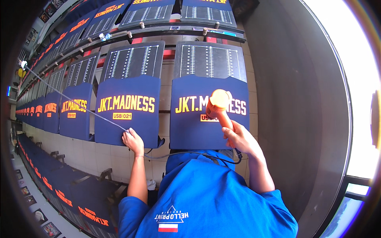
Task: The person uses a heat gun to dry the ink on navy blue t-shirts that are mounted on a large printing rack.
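My right hand [242,138] is closed round the handle of an orange hair dryer [219,104]. The dryer hangs over the navy T-shirt [194,137] on the nearest right board, covering part of its orange and yellow print. My left hand [133,141] is closed on a thin grey cord [89,111], which stretches up and away to the far left. Below that hand lies a second navy T-shirt [127,89] with the same print. A dark slack length of cable [190,153] passes across my waist toward the dryer; its far joining is partly hidden by my hand.
Black boards [210,59] with white ruler marks stand in a long row to the left, each dressed in a navy shirt. Another row [206,14] runs behind a dark metal rail [158,32] with pegs. A grey wall [289,99] rises on my right; more shirts [65,198] lie behind left.
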`<action>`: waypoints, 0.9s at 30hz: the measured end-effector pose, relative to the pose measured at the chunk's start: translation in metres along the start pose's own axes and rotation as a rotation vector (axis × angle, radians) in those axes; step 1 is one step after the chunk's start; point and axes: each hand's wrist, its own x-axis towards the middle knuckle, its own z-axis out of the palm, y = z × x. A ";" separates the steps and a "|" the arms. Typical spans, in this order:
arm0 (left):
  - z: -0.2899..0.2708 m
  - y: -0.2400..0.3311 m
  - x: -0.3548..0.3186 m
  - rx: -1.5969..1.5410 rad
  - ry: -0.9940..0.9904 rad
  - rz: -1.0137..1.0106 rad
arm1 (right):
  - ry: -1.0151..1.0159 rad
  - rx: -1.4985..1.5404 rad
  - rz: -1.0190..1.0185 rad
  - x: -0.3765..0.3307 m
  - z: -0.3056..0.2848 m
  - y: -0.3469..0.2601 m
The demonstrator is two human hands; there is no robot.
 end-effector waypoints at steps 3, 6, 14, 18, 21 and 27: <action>-0.001 -0.004 -0.001 0.003 0.006 -0.004 | 0.002 0.023 0.034 -0.004 -0.005 -0.004; 0.000 0.003 0.001 -0.012 -0.015 0.001 | 0.047 0.034 -0.001 -0.005 -0.002 0.002; -0.001 -0.001 0.000 -0.029 0.000 -0.004 | 0.050 0.062 -0.011 -0.007 -0.003 0.009; 0.000 -0.001 0.001 -0.037 0.026 0.000 | 0.040 0.070 0.017 -0.010 -0.009 0.008; 0.001 -0.004 0.000 -0.030 0.023 0.011 | 0.073 0.103 -0.013 -0.012 -0.003 0.009; 0.000 -0.002 0.000 -0.036 0.006 -0.003 | 0.088 0.094 0.012 -0.012 -0.005 0.012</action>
